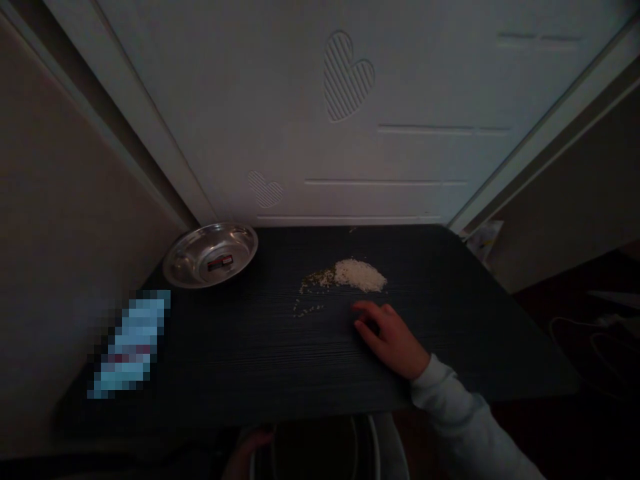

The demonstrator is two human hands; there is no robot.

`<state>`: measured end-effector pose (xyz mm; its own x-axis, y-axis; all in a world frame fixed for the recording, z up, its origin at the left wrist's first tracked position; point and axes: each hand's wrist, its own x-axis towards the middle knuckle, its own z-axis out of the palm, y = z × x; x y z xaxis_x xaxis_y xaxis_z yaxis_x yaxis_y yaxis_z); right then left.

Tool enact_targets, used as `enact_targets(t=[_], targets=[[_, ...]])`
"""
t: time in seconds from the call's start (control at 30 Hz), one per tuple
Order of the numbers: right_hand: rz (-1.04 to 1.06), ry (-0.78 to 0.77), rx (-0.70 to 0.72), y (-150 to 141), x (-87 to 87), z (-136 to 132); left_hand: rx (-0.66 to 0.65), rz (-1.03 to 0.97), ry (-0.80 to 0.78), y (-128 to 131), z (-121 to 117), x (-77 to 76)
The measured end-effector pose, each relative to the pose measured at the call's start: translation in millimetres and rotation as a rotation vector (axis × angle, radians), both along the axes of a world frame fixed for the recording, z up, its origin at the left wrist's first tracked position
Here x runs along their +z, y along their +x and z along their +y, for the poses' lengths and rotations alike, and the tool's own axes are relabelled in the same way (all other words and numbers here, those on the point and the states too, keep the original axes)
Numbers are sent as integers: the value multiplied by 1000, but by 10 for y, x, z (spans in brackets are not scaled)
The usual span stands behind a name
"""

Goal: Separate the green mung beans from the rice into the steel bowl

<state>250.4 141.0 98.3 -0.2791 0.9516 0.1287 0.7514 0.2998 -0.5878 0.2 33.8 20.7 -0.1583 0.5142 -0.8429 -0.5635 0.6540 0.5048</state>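
Observation:
In the dim head view, a heap of white rice grains (pixel 360 275) lies on the dark table (pixel 225 360). Small greenish-brown grains (pixel 317 276) mix with rice at its left edge, and a few stray rice grains lie nearer to me. My right hand (pixel 395 340) hovers at or rests on the tabletop just in front of the heap, fingers curved, thumb apart from the index finger, nothing visible between them. Below the table's front edge, my left hand (pixel 253 448) grips the left rim of a round container (pixel 376 447); its inside is dark and its lower part is cut off.
A shiny metal bowl (pixel 175 273) with a small black-and-red label or object (pixel 220 262) in it stands at the back left. A pixelated bright screen (pixel 133 347) is at the left edge. A white panel with heart patterns (pixel 280 120) rises behind the table.

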Motion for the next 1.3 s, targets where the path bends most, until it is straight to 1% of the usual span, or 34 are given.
enact_targets(t=[0.1, 0.2, 0.33, 0.4, 0.53, 0.63, 0.8, 1.07, 1.3], targets=[[21, -13, 18, -42, -21, -42, 20, -24, 6, 90, 40, 79], [28, -21, 12, -56, -43, -32, 33, -67, 7, 118, 43, 172], [17, -16, 9, -73, -37, -20, -29, -206, -64, 153, 10, 279], [17, -15, 10, -90, -27, -57, -44, -241, -67, 188, -6, 307], [25, -24, 25, -125, -18, -223, -81, -281, -35, 261, -35, 318], [42, -29, 28, -150, -19, -366, -120, -315, -63, 302, -40, 330], [58, -47, 37, -214, -14, -517, -120, -330, -106, 324, -12, 371], [61, -81, 155, -289, 11, -578, -77, -364, -119, 241, -48, 345], [62, -90, 224, -280, 25, -558, -85, -329, -60, 199, -85, 276]])
